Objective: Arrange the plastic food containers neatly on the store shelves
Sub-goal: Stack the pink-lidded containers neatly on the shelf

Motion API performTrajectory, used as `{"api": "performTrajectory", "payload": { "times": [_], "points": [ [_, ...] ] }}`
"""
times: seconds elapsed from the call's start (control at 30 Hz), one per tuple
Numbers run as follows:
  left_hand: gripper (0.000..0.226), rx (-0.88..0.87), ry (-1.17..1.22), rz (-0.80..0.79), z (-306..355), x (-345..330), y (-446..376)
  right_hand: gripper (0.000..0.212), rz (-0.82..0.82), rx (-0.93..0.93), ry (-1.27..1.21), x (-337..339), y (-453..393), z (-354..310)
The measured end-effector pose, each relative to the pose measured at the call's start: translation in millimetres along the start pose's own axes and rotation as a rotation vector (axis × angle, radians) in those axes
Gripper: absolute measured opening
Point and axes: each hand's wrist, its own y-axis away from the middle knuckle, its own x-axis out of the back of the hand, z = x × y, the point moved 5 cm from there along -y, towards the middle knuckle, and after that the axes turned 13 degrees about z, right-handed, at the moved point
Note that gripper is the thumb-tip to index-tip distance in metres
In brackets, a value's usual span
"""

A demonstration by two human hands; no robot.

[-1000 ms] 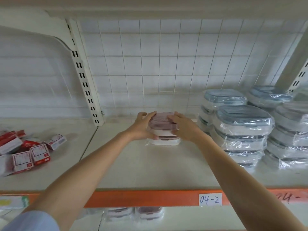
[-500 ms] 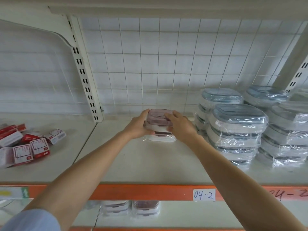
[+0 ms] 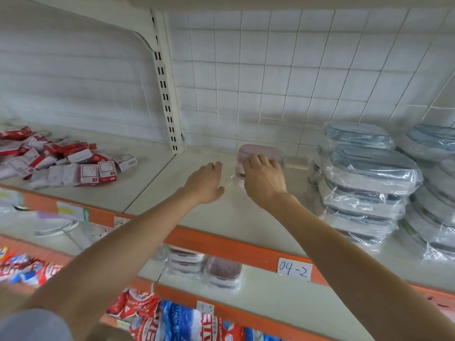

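Now the right hand (image 3: 264, 179) is lying with straight fingers on the pink-lidded container (image 3: 261, 153) at the frame centre, near the back wall. Beside it, the left hand (image 3: 205, 184) is hovering released over bare shelf (image 3: 229, 217), and blue-lidded stacks (image 3: 366, 183) are standing at the right.

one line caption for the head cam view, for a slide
Right hand rests on a pink-lidded container at the shelf back, left hand open beside it.

A shop, probably: white shelves (image 3: 221, 217) with orange edges, handwritten label (image 3: 294, 269), stacked wrapped containers (image 3: 369, 183).
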Motion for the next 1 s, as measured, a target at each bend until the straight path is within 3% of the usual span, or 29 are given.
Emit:
{"api": "performTrajectory", "payload": {
  "times": [0.13,0.3,0.53,0.6,0.77,0.9,1.0],
  "points": [
    [0.037,-0.083,-0.186,0.087,-6.8,7.6,45.2,0.036,-0.044,0.082,-0.125,-1.8,16.4,-34.7],
    [0.023,-0.081,-0.122,0.095,-20.2,25.6,78.1,0.036,-0.191,0.224,-0.304,5.8,37.6,-59.5],
    [0.016,-0.076,0.049,0.154,-28.2,27.9,148.3,0.023,-0.013,0.158,-0.485,31.6,88.2,-97.9],
    [0.02,-0.086,0.061,0.101,-33.2,16.2,179.5,0.024,-0.051,0.159,-0.499,27.5,114.5,-112.4],
    [0.047,-0.093,-0.029,-0.186,-46.3,-28.4,256.3,0.044,-0.392,0.118,-0.458,-14.7,195.8,-140.6],
    [0.05,-0.085,-0.011,-0.283,-38.9,-58.7,291.9,0.053,-0.585,0.008,-0.45,-40.0,253.8,-140.1],
    [0.051,-0.098,0.045,-0.321,-27.4,-76.8,300.0,0.053,-0.629,-0.064,-0.446,-50.4,274.1,-132.2]
  ]
}}
